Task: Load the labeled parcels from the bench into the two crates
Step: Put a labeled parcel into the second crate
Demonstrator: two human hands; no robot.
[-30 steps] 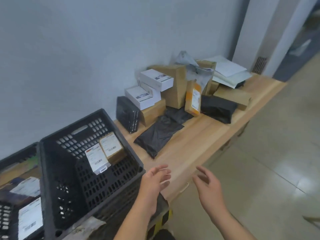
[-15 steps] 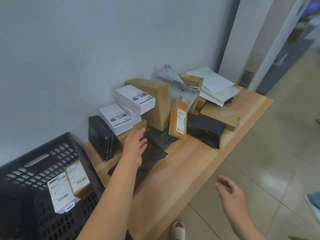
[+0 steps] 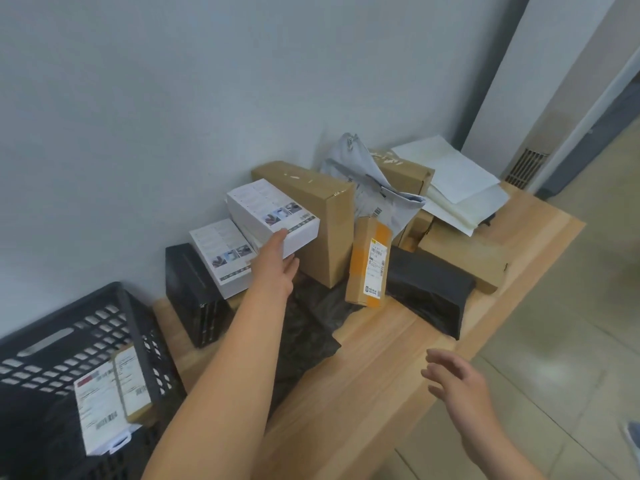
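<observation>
Your left hand [image 3: 278,263] is at the top white box [image 3: 273,214] stacked on the counter [image 3: 381,362], fingers straight, probably touching it. Your right hand [image 3: 459,384] hovers near the counter edge, fingers spread.

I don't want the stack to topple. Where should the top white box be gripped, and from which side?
Probably best to take the top white box by its near end, which overhangs the lower white box. Come from the bench edge side, where the left hand is, thumb on top and fingers underneath. The wall behind and the tall cardboard box beside it crowd the other sides.
</observation>
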